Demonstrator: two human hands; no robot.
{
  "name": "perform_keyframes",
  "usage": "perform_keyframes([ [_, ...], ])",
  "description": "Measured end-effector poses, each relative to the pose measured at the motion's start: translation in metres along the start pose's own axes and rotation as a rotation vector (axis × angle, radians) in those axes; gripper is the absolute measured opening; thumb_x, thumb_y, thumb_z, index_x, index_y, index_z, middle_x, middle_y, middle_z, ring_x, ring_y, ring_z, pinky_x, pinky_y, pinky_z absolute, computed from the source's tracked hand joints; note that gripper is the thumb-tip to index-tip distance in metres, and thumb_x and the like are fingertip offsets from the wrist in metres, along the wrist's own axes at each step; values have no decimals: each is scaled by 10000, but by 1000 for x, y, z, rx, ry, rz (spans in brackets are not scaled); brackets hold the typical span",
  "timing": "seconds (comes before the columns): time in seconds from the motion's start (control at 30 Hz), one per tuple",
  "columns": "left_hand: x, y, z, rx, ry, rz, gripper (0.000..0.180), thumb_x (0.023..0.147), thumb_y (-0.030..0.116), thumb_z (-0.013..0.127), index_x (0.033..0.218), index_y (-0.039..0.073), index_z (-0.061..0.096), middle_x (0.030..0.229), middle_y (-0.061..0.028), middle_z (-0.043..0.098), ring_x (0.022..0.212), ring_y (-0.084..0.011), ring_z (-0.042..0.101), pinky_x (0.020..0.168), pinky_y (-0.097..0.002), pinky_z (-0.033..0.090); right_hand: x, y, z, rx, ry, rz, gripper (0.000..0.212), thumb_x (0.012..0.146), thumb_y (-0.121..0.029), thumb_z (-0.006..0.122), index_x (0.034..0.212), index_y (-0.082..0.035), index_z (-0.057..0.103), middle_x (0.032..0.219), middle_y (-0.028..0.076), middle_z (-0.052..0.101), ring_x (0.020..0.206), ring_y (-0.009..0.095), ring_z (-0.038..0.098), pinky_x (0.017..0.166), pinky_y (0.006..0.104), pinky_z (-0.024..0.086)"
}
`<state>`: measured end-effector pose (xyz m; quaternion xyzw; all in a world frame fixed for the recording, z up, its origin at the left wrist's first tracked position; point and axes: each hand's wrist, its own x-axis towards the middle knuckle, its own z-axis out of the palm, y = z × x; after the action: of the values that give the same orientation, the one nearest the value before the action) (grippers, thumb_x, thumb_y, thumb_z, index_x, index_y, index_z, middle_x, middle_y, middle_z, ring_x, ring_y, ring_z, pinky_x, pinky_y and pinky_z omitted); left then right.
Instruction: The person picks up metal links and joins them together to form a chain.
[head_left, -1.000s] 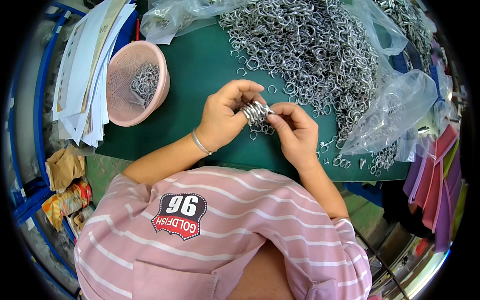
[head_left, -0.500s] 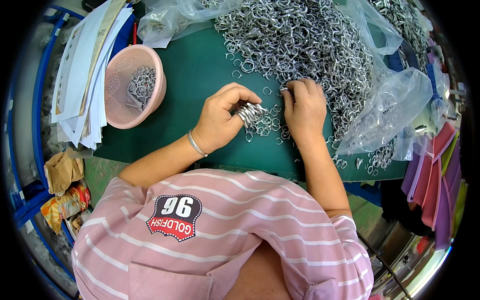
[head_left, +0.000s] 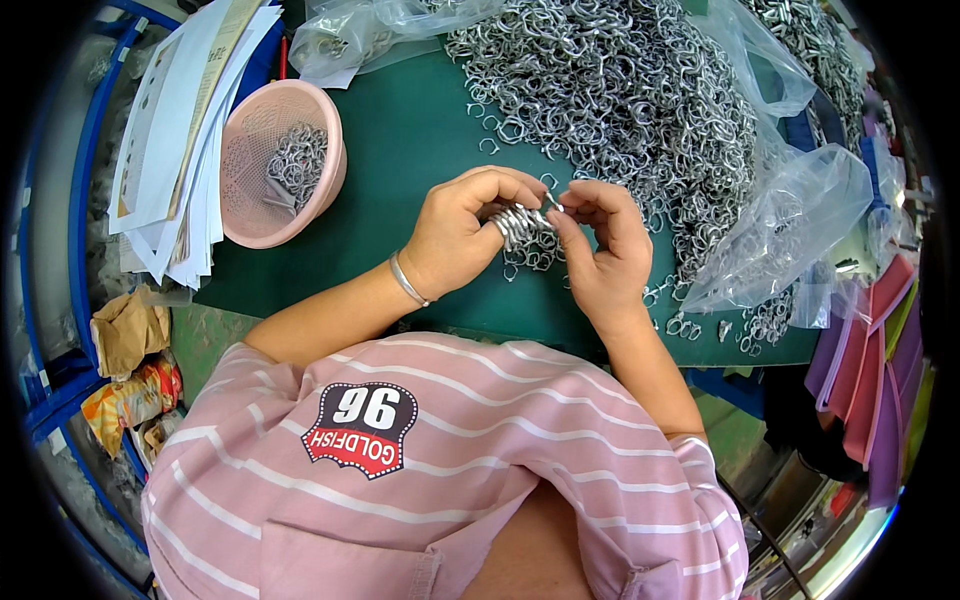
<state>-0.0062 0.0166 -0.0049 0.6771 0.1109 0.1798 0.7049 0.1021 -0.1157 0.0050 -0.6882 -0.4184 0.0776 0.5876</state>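
Note:
My left hand [head_left: 460, 225] is closed round a row of silver metal rings [head_left: 520, 226], stacked side by side between thumb and fingers. Close against the row's right end, my right hand [head_left: 608, 245] pinches a single open metal ring [head_left: 552, 202] between thumb and forefinger. Some loose rings [head_left: 530, 257] lie on the green table under the hands, partly hidden by them. Beyond the hands spreads a large heap of the same C-shaped rings [head_left: 610, 90].
A pink mesh basket [head_left: 335, 170] with some rings in it stands at the left, beside a stack of papers [head_left: 170, 140]. Clear plastic bags [head_left: 785, 235] lie at the right and far left of the heap. Blue shelving [head_left: 78, 200] runs along the left; coloured strips [head_left: 870, 370] hang at the right.
My right hand has come from the heap's near edge, back toward me and left, with a ring in its fingers, and now meets the row in my left hand. The view has shifted slightly.

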Motion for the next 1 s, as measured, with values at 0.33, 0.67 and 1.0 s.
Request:
perform_keyframes([
  [0.33,-4,2,-4,-46,79,-8,187,824,-99,550,997,-28,551,979,-99,609,915,-148,600,823,-270,491,20,10,-7,-193,-53,-77,98,793,2,638,882,-6,597,744,89,591,671,211,620,605,275,506],
  [0.67,-3,8,-8,22,101,2,282,805,-145,491,1058,-45,564,1001,-100,579,907,-148,597,817,-258,490,51,30,11,-931,-207,-58,169,752,-185,646,682,-35,610,707,130,610,626,293,621,550,384,510],
  [1.0,-1,3,-8,101,98,46,245,787,-157,483,970,-39,595,1008,-84,545,925,-148,576,819,-261,490,36,19,-21,-308,-55,243,110,760,-67,646,841,5,664,721,116,637,616,191,616,580,298,489],
])
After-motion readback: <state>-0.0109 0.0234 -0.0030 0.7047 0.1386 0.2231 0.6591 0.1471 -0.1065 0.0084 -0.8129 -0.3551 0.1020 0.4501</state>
